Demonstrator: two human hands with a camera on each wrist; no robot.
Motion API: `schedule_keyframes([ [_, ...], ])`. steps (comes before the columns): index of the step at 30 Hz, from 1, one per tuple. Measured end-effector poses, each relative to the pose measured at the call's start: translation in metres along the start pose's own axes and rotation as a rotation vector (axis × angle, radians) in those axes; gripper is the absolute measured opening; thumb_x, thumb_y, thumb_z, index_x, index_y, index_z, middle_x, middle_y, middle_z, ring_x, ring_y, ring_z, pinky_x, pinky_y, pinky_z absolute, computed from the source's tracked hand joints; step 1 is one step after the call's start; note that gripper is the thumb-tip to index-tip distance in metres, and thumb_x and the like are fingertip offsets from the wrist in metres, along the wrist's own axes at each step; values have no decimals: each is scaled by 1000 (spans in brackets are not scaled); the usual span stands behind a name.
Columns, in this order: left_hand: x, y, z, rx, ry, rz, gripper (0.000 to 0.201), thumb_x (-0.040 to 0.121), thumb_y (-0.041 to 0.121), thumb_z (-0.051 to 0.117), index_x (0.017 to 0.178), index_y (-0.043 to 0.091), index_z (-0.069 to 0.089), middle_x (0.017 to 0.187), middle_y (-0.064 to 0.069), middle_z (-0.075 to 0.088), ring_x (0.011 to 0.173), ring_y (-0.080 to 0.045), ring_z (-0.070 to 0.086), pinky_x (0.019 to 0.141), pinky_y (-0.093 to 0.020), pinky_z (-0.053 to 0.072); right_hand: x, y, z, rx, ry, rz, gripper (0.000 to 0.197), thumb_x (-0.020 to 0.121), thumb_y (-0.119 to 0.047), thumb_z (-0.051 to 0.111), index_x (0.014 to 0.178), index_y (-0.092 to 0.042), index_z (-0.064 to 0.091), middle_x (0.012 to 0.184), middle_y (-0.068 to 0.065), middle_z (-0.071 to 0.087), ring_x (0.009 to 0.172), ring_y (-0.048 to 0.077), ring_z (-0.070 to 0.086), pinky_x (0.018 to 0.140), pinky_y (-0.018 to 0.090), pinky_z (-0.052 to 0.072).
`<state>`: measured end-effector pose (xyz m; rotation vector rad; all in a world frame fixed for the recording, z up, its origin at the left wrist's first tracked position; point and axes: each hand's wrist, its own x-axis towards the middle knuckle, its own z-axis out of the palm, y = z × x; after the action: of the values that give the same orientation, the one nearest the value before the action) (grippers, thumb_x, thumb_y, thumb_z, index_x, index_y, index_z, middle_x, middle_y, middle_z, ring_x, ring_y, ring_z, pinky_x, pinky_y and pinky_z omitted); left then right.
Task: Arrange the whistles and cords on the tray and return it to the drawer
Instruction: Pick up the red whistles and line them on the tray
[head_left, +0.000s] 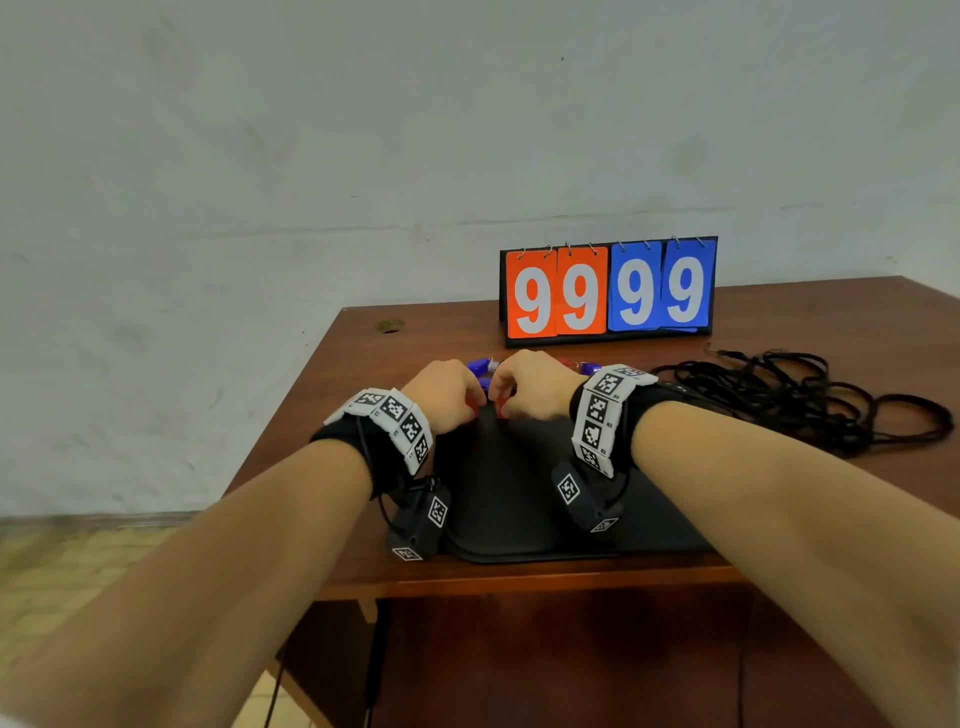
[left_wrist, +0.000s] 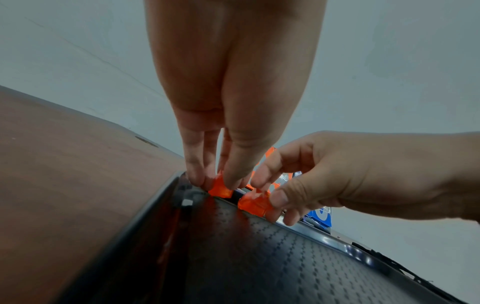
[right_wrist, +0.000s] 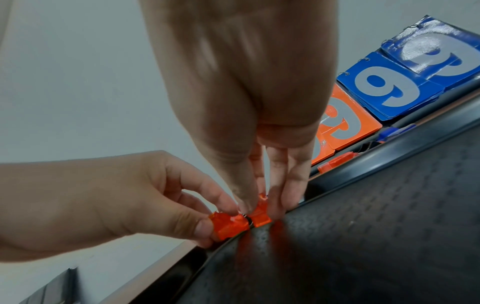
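At the far rim of the black tray (head_left: 519, 540), the left hand (head_left: 441, 397) pinches one orange whistle (left_wrist: 221, 188) while the right hand (head_left: 535, 387) pinches another (left_wrist: 253, 202) just beside it. Past them lie blue whistles (head_left: 480, 365), tangled black cords (head_left: 789, 395) to the right, and a scoreboard (head_left: 608, 291) reading 99 99.

Far rim of the tray (head_left: 524, 555) is occupied: left hand (head_left: 445, 396) and right hand (head_left: 535, 385) meet there, each with an orange whistle in its grip. Scoreboard (head_left: 608, 292) stands behind, closing the rear of the bench (head_left: 332, 395); loose whistles (head_left: 480, 367) lie between. Tangled black cords (head_left: 800, 400) cover the bench's right side. Left bench strip and near tray surface lie open.
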<state>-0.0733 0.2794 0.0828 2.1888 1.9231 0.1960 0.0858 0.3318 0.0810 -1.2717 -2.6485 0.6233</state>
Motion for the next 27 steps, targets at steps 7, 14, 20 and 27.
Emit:
schedule_keyframes([
  [7, 3, -1, 2, 42, -17, -1, 29, 84, 13, 74, 113, 16, 72, 109, 0, 66, 92, -16, 60, 78, -24, 44, 1, -4, 5, -13, -10, 14, 22, 75, -13, 81, 92, -20, 69, 91, -8, 64, 85, 11, 61, 72, 20, 45],
  [14, 4, 1, 3, 27, -30, -28, 28, 80, 14, 77, 107, 15, 70, 98, 0, 67, 87, -17, 62, 75, -26, 47, 1, -7, 5, -33, -31, -1, 23, 73, -12, 82, 92, -19, 70, 92, -7, 64, 88, 13, 62, 76, 24, 48],
  [20, 1, -4, 1, -32, 1, -44, 38, 81, 19, 78, 117, 12, 70, 109, 1, 65, 100, -18, 63, 84, -26, 49, 1, -1, 6, -20, -11, 16, 22, 76, -15, 81, 96, -18, 74, 102, -5, 67, 94, 11, 60, 79, 23, 44],
  [27, 3, -6, 2, -40, -6, -46, 26, 84, 20, 76, 109, 15, 74, 111, -2, 70, 101, -18, 65, 90, -29, 51, 2, 1, 7, 21, 25, 34, 30, 82, -16, 77, 110, -12, 70, 110, -1, 65, 87, 10, 58, 88, 28, 51],
])
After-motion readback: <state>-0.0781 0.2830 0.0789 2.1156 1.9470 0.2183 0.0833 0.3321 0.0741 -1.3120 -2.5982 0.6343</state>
